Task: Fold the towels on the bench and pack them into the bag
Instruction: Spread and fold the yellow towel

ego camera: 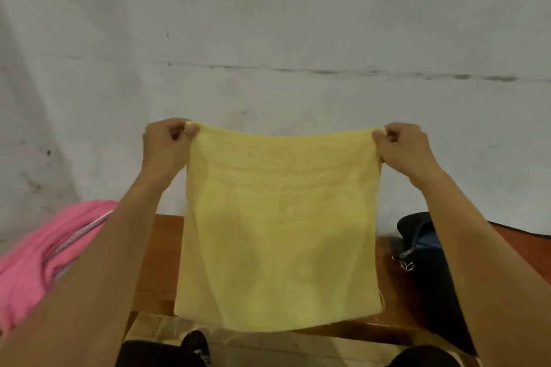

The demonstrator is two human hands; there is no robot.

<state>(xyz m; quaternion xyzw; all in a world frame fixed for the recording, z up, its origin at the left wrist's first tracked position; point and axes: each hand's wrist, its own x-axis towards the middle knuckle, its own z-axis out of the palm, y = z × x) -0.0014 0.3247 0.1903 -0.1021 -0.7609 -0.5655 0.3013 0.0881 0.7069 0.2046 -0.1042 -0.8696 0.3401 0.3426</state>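
A person's left hand (165, 143) and right hand (401, 144) hold a yellow towel (277, 226) up at arm's length in front of a pale, scuffed wall (268, 24), each hand pinching one top corner between thumb and curled fingers. The top edge is stretched nearly taut between the two hands, sagging slightly in the middle, and the cloth hangs down flat as a rough square, its lower edge level with the near edge of the brown wooden worktop (158, 262) behind it. The towel is plain, with faint horizontal creases across its upper part and a loose thread at its lower right corner; no label, brand or writing can be read on it. To the left, a pink towel (35, 262) lies bunched on the worktop, partly hidden by the left forearm, with a pale patterned band running across it. To the right, a dark bag (423, 247) sits on the worktop, largely hidden by the right forearm; its zip is open, a metal pull hangs at the near end, and a blue lining shows inside. No writing is legible on the bag. At the bottom of the head view, tiled floor (155, 328) shows below the worktop, along with a dark shoe (195, 347) and the person's dark-clad knees. The picture is slightly soft at the edges, so finer detail of the pink towel and the bag cannot be made out.
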